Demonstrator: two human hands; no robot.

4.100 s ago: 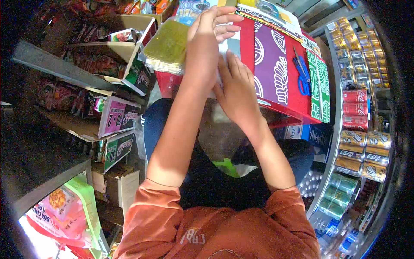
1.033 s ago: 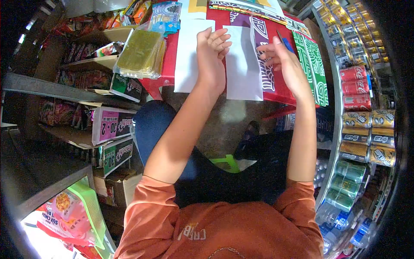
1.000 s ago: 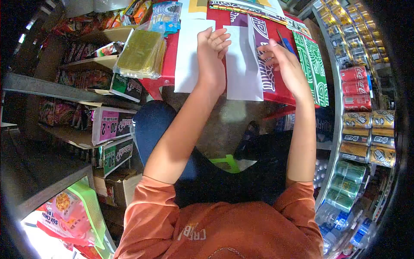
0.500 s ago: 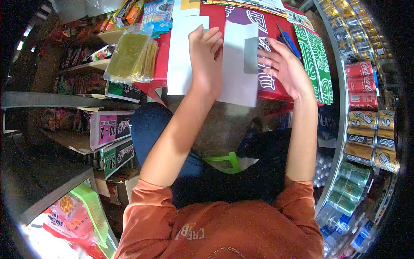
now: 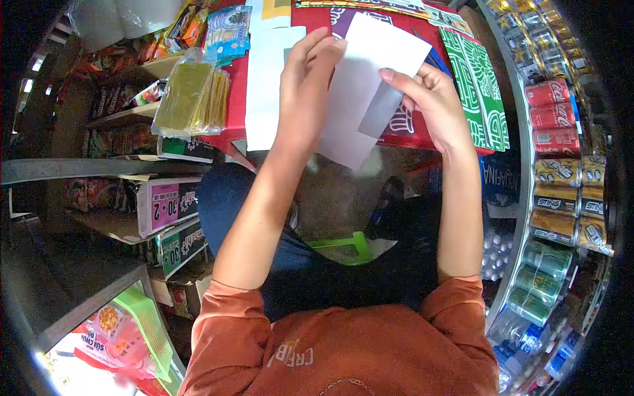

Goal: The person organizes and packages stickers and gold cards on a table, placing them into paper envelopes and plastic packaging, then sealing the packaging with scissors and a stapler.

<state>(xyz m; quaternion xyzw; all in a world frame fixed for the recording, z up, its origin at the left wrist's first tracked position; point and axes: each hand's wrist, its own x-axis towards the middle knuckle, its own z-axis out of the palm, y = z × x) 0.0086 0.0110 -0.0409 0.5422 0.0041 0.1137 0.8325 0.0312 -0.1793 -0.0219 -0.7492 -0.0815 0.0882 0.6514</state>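
Observation:
A white sheet of paper (image 5: 360, 79) with a grey rectangle on it is tilted over the front of the red table. My right hand (image 5: 432, 99) pinches its right edge, thumb on the upper face and fingers behind. At the sheet's left edge is my left hand (image 5: 305, 89), its fingers loosely bent and fingertips right at the edge. Under and beside my left hand, another white sheet (image 5: 264, 99) lies flat on the table. To the right of the held sheet lies a green patterned packet (image 5: 475, 86), and a blue-handled tool (image 5: 436, 61) is partly covered by the sheet.
Plastic-wrapped yellow-green slabs (image 5: 188, 99) and blue packets (image 5: 228, 30) sit at the table's left. Shelves of packaged goods (image 5: 165, 204) stand on the left, drink cans (image 5: 555, 119) on the right. Below the table is a green plastic piece (image 5: 350, 249).
The sheet has turned, its top swinging right. My right hand has closed from open fingers onto its right edge. My left hand's fingers have bent toward the sheet.

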